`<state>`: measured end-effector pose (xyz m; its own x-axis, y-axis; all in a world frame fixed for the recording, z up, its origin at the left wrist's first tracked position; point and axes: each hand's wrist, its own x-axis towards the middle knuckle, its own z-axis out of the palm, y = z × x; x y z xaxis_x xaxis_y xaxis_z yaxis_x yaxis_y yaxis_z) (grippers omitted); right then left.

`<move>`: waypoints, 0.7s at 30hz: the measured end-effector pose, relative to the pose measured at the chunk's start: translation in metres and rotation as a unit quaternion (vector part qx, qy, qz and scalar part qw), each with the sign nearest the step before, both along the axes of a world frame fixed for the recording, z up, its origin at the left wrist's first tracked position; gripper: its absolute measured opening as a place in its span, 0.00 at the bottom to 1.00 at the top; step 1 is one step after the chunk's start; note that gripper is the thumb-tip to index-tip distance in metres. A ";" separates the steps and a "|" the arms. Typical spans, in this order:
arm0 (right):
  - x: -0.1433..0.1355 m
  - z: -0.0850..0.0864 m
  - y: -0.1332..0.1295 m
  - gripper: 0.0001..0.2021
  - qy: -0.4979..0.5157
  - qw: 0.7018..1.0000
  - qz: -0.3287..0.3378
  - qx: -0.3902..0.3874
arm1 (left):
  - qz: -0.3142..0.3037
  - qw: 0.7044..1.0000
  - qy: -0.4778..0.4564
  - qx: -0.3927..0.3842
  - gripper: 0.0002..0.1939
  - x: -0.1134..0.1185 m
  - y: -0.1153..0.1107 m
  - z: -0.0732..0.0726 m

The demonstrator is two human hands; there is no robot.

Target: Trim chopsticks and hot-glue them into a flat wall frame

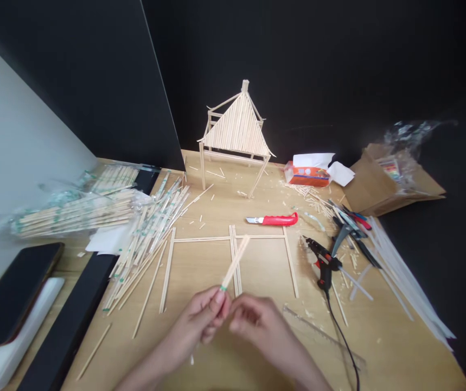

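My left hand (206,315) is closed round the lower end of a small bundle of wooden sticks (236,263), which points up and slightly right. A green mark shows on the bundle just above my fingers. Close beside it on the right, my right hand (253,320) has curled, blurred fingers; whether they hold anything is hidden. Beyond the hands a flat stick frame (202,239) lies on the wooden table (224,374). Behind it stands a stick-built model (236,127) with a pointed roof. A red-handled cutter (279,219) rests between the frame and the model.
Loose and bagged sticks (82,212) cover the left side, near a phone (13,293). A glue gun (323,263) with its cord, a clear ruler (322,334), pliers (342,233), an orange box (308,175) and a brown paper bag (387,187) are on the right.
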<state>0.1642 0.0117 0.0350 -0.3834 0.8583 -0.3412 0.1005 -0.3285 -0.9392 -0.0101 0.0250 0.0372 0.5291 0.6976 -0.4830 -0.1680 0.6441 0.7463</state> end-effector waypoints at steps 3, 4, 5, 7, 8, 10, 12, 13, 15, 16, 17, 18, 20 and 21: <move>0.024 0.008 0.012 0.18 0.031 0.994 -0.108 -0.007 | -0.125 0.992 0.032 0.000 0.20 -0.002 -0.004 0.004; 0.029 0.009 0.014 0.19 0.031 0.993 -0.117 -0.013 | -0.149 0.988 0.035 -0.001 0.21 0.000 -0.006 0.004; 0.032 0.010 0.016 0.18 0.026 0.992 -0.122 -0.020 | -0.162 0.986 0.035 -0.002 0.21 0.003 -0.008 0.003; 0.036 0.010 0.020 0.19 0.015 0.986 -0.161 -0.032 | -0.155 0.987 0.033 -0.003 0.21 0.008 -0.014 -0.001; 0.039 0.010 0.022 0.19 0.016 0.980 -0.196 -0.034 | -0.146 0.989 0.031 -0.005 0.21 0.010 -0.017 -0.005; 0.047 0.010 0.028 0.18 0.029 0.959 -0.282 -0.025 | -0.136 0.990 0.033 -0.014 0.21 0.010 -0.022 -0.013; 0.060 0.011 0.036 0.16 0.050 0.935 -0.351 0.000 | -0.135 0.989 0.054 -0.022 0.23 0.000 -0.024 -0.021; 0.067 0.012 0.040 0.15 0.060 0.923 -0.379 0.015 | -0.132 0.988 0.074 -0.021 0.24 -0.009 -0.023 -0.023; 0.081 0.015 0.049 0.14 0.078 0.899 -0.429 0.045 | -0.101 0.985 0.137 0.011 0.26 -0.037 -0.016 -0.025; 0.087 0.016 0.052 0.13 0.084 0.888 -0.448 0.058 | -0.066 0.977 0.199 0.029 0.26 -0.055 -0.011 -0.025; 0.090 0.017 0.055 0.13 0.087 0.880 -0.462 0.068 | 0.000 0.957 0.284 0.065 0.25 -0.075 -0.006 -0.023; 0.092 0.017 0.058 0.13 0.088 0.875 -0.470 0.075 | 0.081 0.918 0.373 0.111 0.23 -0.097 -0.002 -0.022; 0.090 0.014 0.061 0.13 0.087 0.880 -0.462 0.073 | 0.190 0.809 0.528 0.176 0.17 -0.138 0.005 -0.018; 0.087 0.012 0.062 0.13 0.085 0.886 -0.450 0.066 | 0.209 0.762 0.576 0.210 0.15 -0.154 0.006 -0.017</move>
